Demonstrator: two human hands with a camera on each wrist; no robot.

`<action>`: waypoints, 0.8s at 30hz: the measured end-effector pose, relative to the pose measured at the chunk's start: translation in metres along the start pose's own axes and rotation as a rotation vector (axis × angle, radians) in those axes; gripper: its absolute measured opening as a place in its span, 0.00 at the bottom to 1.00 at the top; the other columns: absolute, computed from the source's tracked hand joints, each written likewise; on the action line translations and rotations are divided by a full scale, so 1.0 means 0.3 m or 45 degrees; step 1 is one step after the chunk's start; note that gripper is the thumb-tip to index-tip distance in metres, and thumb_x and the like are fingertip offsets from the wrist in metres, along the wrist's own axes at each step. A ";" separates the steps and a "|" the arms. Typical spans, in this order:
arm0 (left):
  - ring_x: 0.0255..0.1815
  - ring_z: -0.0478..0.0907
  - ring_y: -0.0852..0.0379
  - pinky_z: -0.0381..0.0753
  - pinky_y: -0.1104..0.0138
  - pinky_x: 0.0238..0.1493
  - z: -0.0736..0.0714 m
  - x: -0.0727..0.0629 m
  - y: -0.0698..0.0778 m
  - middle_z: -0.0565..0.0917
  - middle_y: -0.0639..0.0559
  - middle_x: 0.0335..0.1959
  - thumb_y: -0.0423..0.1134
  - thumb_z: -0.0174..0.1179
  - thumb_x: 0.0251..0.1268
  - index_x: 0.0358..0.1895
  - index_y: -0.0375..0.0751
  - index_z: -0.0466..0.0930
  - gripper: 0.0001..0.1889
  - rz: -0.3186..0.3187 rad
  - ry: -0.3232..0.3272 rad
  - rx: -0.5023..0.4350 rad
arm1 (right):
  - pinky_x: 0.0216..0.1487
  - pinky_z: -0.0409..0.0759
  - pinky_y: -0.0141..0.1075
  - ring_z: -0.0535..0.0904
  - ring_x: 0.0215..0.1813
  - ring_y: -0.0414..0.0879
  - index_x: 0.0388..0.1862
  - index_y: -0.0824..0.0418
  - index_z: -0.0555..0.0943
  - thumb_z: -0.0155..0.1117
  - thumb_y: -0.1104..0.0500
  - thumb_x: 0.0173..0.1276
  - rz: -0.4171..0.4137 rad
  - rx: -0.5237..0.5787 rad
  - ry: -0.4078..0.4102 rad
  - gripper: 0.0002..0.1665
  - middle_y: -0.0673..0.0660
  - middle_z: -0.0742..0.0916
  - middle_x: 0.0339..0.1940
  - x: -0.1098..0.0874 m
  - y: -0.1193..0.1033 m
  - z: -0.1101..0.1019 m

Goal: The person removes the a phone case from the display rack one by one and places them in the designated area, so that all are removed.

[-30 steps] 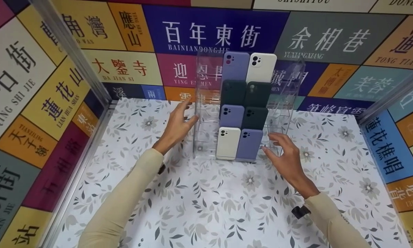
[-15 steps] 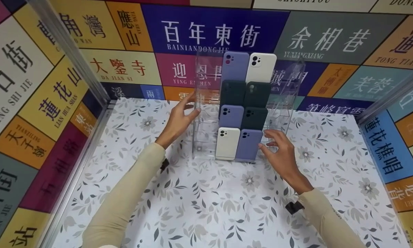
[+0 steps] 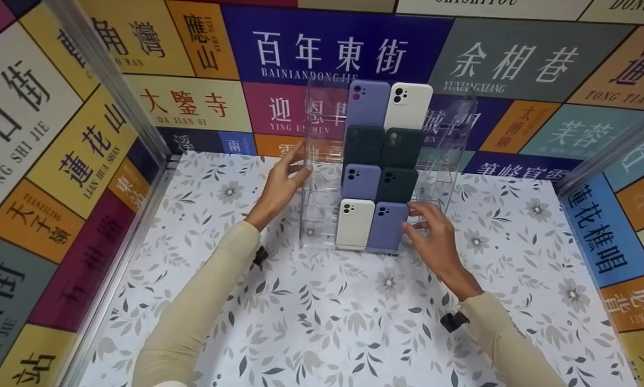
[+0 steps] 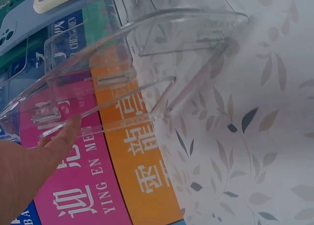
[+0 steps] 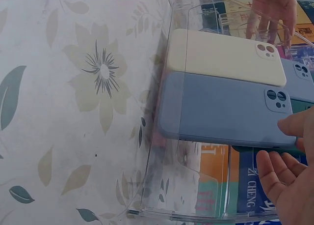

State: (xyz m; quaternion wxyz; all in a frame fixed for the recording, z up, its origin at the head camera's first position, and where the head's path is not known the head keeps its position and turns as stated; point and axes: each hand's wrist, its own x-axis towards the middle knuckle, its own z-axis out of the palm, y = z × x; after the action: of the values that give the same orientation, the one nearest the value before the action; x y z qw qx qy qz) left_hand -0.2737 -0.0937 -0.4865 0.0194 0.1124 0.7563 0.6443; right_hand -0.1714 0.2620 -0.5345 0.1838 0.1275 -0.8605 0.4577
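A clear tiered display stand [image 3: 320, 207] holds several phone cases in two columns. On the bottom tier, a lavender phone case [image 3: 389, 228] leans beside a white phone case [image 3: 355, 226]. My right hand [image 3: 434, 239] pinches the lavender case by its upper right edge; the right wrist view has the thumb [image 5: 290, 124] at its camera corner and the other fingers below its side edge. My left hand [image 3: 280, 185] holds the left side panel of the stand, its thumb on the panel edge. In the left wrist view, a finger [image 4: 66, 134] touches that panel.
Higher tiers carry dark green cases [image 3: 363, 145], another lavender case [image 3: 368, 103] and a white one [image 3: 410, 106]. The floral tabletop [image 3: 322, 322] meets printed sign panels [image 3: 335, 43] behind, left and right, with metal posts at the corners.
My right hand has moved left from beside the stand to the lavender case's edge. My left hand has come slightly right, onto the stand's side. The cases stay in place.
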 end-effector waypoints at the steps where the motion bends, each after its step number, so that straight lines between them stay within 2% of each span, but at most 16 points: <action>1: 0.74 0.78 0.41 0.84 0.47 0.68 -0.001 0.001 0.002 0.72 0.35 0.80 0.39 0.60 0.86 0.91 0.49 0.57 0.37 -0.004 0.000 -0.013 | 0.52 0.84 0.23 0.86 0.58 0.61 0.69 0.68 0.85 0.76 0.75 0.68 -0.007 0.001 0.000 0.29 0.65 0.86 0.63 0.001 0.002 0.002; 8: 0.75 0.77 0.42 0.84 0.48 0.69 -0.004 0.003 0.008 0.72 0.36 0.81 0.37 0.61 0.85 0.91 0.51 0.56 0.38 -0.009 -0.009 -0.011 | 0.51 0.83 0.21 0.87 0.55 0.59 0.68 0.66 0.87 0.75 0.76 0.69 -0.063 -0.018 0.042 0.29 0.64 0.86 0.58 0.000 0.009 0.015; 14: 0.78 0.74 0.39 0.82 0.48 0.72 -0.002 0.006 0.009 0.70 0.37 0.83 0.39 0.60 0.86 0.92 0.54 0.53 0.39 0.002 -0.039 0.010 | 0.51 0.82 0.19 0.87 0.55 0.58 0.67 0.67 0.87 0.75 0.75 0.70 -0.071 -0.009 0.066 0.26 0.65 0.86 0.56 0.002 0.009 0.024; 24: 0.76 0.76 0.40 0.81 0.49 0.73 0.004 0.008 -0.005 0.69 0.37 0.84 0.37 0.59 0.86 0.91 0.53 0.54 0.38 0.042 -0.051 -0.038 | 0.52 0.83 0.20 0.88 0.54 0.55 0.58 0.67 0.88 0.74 0.76 0.70 -0.127 0.047 0.115 0.18 0.62 0.88 0.53 -0.001 0.023 0.038</action>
State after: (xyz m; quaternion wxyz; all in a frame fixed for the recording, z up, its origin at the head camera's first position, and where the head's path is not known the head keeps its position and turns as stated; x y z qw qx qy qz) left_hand -0.2759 -0.0924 -0.4879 0.0256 0.1372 0.7440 0.6534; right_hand -0.1761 0.2561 -0.5454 0.2426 0.1527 -0.8353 0.4692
